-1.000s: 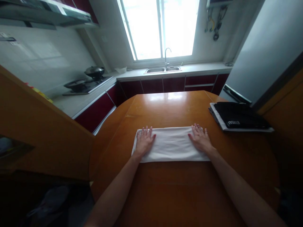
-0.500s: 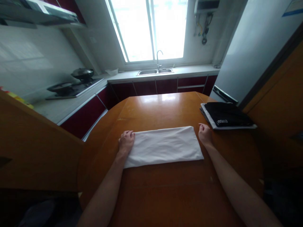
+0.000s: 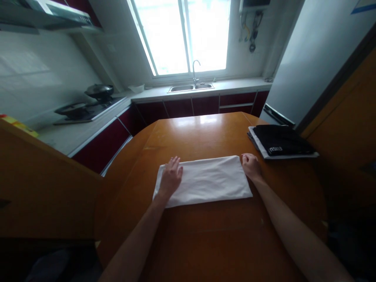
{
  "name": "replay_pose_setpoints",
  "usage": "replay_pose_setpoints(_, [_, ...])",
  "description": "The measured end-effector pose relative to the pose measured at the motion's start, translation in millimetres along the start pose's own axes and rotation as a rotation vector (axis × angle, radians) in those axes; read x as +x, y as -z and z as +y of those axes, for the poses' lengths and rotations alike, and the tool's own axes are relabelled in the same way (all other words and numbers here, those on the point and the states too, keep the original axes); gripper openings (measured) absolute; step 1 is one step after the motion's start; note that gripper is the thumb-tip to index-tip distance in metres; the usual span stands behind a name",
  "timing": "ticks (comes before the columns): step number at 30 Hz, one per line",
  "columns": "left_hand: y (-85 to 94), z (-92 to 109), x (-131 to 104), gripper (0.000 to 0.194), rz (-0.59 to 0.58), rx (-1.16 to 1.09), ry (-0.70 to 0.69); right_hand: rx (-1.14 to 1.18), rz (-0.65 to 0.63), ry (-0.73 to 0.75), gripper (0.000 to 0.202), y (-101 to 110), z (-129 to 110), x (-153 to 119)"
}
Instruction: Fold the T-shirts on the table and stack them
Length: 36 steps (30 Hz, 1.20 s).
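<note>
On the wooden table [image 3: 199, 231] over there, a folded white cloth [image 3: 210, 179] lies flat, the left hand [image 3: 172, 178] spread open on its left end, the right hand [image 3: 250, 164] loosely curled at its right edge.

Left hand [image 3: 171, 177] flat, right hand [image 3: 251, 165] seemingly curled, forearms angled inward.

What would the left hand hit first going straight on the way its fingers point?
Probably the dark red cabinets below the sink; the table beyond the left hand looks free. Exact height is unclear.
</note>
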<state>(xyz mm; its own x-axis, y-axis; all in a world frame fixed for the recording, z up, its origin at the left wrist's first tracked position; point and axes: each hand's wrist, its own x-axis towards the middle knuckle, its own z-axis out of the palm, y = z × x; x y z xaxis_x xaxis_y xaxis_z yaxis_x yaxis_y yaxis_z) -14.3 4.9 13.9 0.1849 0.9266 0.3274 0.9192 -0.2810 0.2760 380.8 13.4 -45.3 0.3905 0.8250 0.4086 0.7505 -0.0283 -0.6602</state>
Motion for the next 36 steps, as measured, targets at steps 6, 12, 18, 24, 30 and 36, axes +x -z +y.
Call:
replay_pose_setpoints(6, [-23.1,57,-32,0.064,-0.286,0.074,-0.21,0.022,-0.002,-0.011,0.04,-1,0,-1])
replay_pose_setpoints(12, [-21.8,57,-34,0.065,-0.254,0.079,-0.228,0.007,0.006,-0.002,0.039,1,-1,-2])
replay_pose_setpoints(18, [-26.5,61,-39,0.065,-0.32,0.088,-0.29,0.005,-0.003,-0.002,0.04,2,-2,-2])
replay_pose_setpoints(24, [-31.7,57,-39,0.065,-0.312,0.091,-0.285,-0.002,-0.015,-0.006,0.04,2,-4,-2])
replay_pose_setpoints(30, [-29.6,58,-38,0.066,-0.337,0.101,-0.283,-0.005,-0.011,0.002,0.041,3,-4,-2])
replay_pose_setpoints(36, [-25.8,61,-38,0.065,-0.352,0.149,-0.275,-0.005,-0.011,-0.003,0.04,2,-3,-2])
